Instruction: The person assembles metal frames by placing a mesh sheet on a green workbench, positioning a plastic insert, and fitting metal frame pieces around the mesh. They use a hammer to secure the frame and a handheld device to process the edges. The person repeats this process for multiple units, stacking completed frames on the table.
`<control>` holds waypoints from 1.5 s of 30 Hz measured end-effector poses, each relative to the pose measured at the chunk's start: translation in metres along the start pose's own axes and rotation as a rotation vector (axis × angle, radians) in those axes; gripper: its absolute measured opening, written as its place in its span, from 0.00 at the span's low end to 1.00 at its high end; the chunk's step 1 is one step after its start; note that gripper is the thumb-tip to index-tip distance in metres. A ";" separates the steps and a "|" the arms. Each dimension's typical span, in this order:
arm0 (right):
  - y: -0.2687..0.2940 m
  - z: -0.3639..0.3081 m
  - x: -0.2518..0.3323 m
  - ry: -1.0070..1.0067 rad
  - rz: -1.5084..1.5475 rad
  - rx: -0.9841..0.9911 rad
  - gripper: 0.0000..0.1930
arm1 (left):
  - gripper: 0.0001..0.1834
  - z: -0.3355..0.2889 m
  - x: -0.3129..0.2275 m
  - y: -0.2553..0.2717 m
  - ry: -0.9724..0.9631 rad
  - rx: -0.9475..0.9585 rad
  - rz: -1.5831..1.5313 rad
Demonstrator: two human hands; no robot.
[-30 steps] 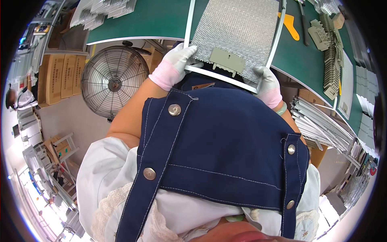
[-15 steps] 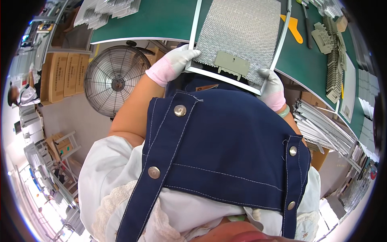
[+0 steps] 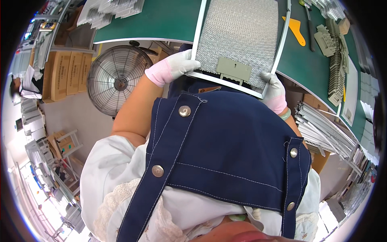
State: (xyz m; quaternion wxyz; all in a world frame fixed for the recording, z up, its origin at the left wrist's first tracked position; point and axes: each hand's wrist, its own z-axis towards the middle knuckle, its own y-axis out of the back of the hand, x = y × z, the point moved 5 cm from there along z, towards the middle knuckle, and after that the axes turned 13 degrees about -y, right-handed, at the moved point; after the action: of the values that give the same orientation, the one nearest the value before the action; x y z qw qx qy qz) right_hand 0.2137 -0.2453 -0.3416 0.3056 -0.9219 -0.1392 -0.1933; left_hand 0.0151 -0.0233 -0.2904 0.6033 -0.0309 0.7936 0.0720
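Observation:
Both hands wear white gloves with pink cuffs. My left hand [image 3: 174, 67] grips the near left corner of a white metal frame [image 3: 225, 82], thumb on top. My right hand [image 3: 274, 92] is closed round the near right corner of the same frame. Inside the frame lies a silvery expanded-metal mesh sheet [image 3: 240, 36]. A grey-green plastic clip plate [image 3: 234, 69] with prongs sits at the near edge, over the mesh and the frame's near bar. The frame's near end overhangs the table edge close to my apron. Fingers under the frame are hidden.
The green table [image 3: 161, 22] carries mesh sheets [image 3: 111, 10] at far left. To the right lie a yellow scraper [image 3: 295, 31], a black-handled tool [image 3: 309, 30] and a row of grey-green plastic pieces [image 3: 336, 64]. A floor fan [image 3: 120, 83] stands left; metal strips [image 3: 324, 127] are stacked below right.
Both hands keep hold of the frame, which sits slightly lower in the picture. The whole view has shifted a little. A person at far left has changed posture.

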 end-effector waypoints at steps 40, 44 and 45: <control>-0.035 -0.021 0.006 -0.065 0.075 0.079 0.15 | 0.19 0.016 0.005 -0.030 -0.046 -0.640 -0.849; -0.042 -0.025 0.011 -0.094 0.011 0.088 0.16 | 0.18 0.016 0.013 -0.024 -0.058 -0.428 -0.750; -0.043 -0.028 0.013 -0.083 -0.023 0.067 0.15 | 0.18 0.015 0.004 -0.027 0.013 -0.509 -0.799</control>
State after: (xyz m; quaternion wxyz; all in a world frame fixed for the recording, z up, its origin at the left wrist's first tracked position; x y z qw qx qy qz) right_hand 0.2020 -0.2273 -0.2932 0.3282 -0.9166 -0.1688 -0.1537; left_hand 0.0322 -0.0473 -0.3008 0.5520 -0.4812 0.6805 0.0261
